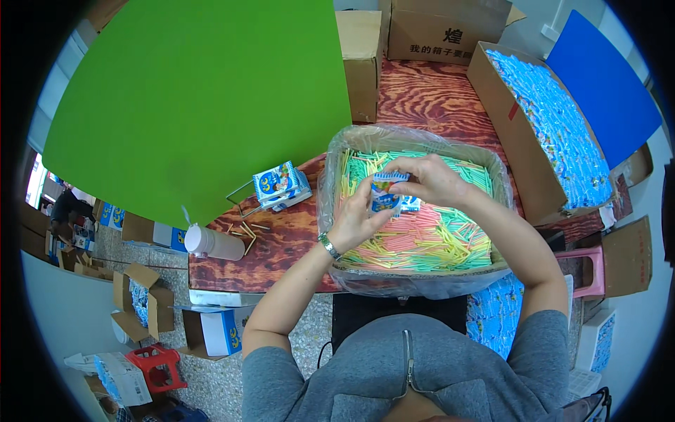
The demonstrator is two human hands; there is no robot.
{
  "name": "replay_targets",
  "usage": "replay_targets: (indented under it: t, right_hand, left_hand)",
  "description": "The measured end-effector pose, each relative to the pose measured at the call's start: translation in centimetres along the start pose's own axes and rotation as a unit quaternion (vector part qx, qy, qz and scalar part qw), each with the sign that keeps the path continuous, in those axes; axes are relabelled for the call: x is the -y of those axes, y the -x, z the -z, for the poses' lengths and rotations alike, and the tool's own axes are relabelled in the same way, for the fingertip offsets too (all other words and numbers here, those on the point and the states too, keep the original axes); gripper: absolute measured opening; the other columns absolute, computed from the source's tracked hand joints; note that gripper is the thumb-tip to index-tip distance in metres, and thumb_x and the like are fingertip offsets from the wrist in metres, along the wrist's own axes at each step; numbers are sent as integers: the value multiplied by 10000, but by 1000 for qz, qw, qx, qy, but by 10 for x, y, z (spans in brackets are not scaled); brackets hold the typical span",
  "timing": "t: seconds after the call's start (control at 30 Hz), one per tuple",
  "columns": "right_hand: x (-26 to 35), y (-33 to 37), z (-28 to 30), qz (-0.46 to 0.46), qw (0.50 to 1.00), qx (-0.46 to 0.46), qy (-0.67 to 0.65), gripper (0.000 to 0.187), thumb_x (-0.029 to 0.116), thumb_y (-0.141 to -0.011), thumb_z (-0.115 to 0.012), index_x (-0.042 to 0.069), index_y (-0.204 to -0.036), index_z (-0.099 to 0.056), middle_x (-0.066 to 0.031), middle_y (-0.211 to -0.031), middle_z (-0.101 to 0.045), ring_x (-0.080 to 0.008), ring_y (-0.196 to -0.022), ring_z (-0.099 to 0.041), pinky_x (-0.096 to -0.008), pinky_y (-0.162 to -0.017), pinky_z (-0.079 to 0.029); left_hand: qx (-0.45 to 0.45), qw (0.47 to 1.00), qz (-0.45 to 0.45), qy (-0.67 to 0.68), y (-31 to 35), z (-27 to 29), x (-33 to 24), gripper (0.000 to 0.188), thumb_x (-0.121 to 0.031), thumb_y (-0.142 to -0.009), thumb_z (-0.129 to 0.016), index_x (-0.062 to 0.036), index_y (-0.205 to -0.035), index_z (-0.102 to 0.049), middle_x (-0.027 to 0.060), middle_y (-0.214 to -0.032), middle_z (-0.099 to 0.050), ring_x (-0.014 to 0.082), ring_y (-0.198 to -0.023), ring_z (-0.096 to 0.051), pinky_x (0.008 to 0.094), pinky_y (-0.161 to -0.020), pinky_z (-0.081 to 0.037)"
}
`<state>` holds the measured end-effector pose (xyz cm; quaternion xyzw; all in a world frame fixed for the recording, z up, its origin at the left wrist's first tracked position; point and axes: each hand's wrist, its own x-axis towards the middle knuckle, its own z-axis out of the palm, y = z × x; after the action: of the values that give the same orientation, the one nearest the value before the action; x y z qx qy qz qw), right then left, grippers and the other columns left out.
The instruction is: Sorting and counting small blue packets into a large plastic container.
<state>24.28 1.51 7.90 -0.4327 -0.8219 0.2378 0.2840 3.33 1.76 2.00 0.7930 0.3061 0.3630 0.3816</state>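
Left forearm rises from lower left, elbow bent outward; left hand angled up and right, metal wristband at the wrist. Its thumb and fingers are partly closed about the lower left side of a small packet. Right forearm slants in from lower right, wrist bent; right hand back uppermost, thumb and forefinger nearly together on the packet's upper part, other fingers curled, partly hidden.

Packet: blue and white, glossy, printed, serrated top edge, standing roughly upright; whether sealed, cannot tell. Held above a plastic-lined carton of thin pink, yellow and green sticks. Second blue-white packet lies just beyond, partly covered
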Motion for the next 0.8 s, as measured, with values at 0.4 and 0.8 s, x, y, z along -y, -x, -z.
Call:
replay_targets:
  t: [0.4,0.8]
  right_hand:
    - [-89,7,-25,-224,949,-103,198,448,410,-816,-720,6,-982,-622,-170,-840,-689,-337,-785,-675,-457,-699,-514]
    - [-101,16,-41,-262,908,-70,321,121,199,-870,-623,84,-898,-644,-155,-916,-682,-347,-855,-664,-475,-698,-501]
  left_hand:
    - [-98,987,122,-27,-42,7,54,151,-78,-858,-681,24,-969,-665,66,-816,-702,71,-685,-614,253,-600,-495]
    - [-149,943,227,-191,-71,-9,67,427,-93,-806,-665,85,-1172,-534,287,-1020,-648,437,-973,-627,474,-867,-499]
